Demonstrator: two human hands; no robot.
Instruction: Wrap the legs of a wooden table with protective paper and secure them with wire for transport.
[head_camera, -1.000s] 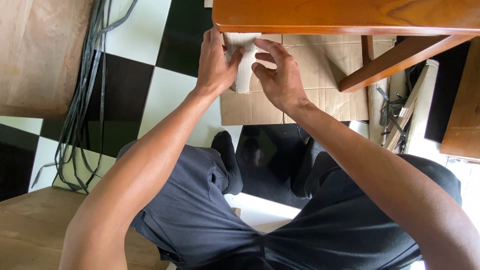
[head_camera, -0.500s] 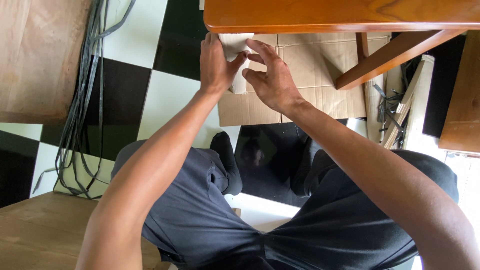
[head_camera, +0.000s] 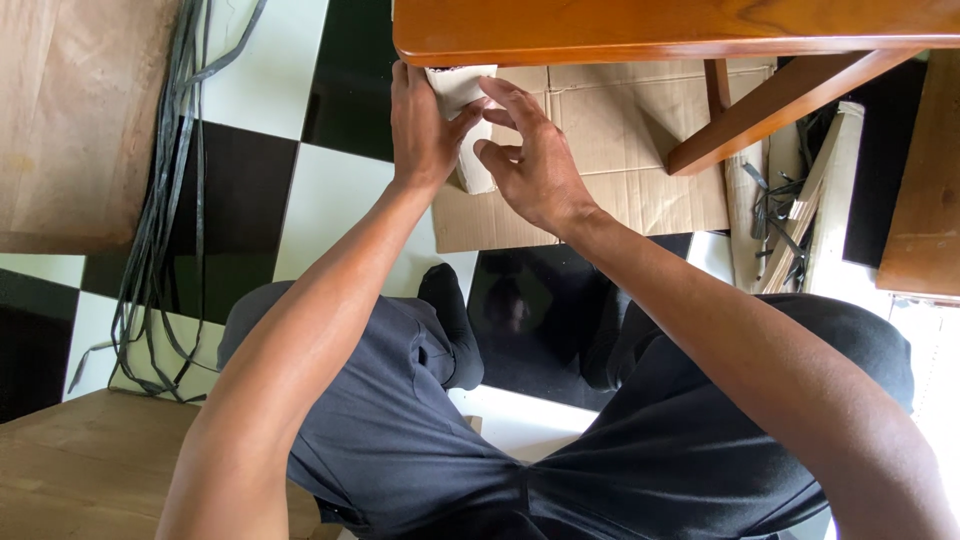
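Workshop: strapping bundle (head_camera: 160, 190), cardboard (head_camera: 620, 150)
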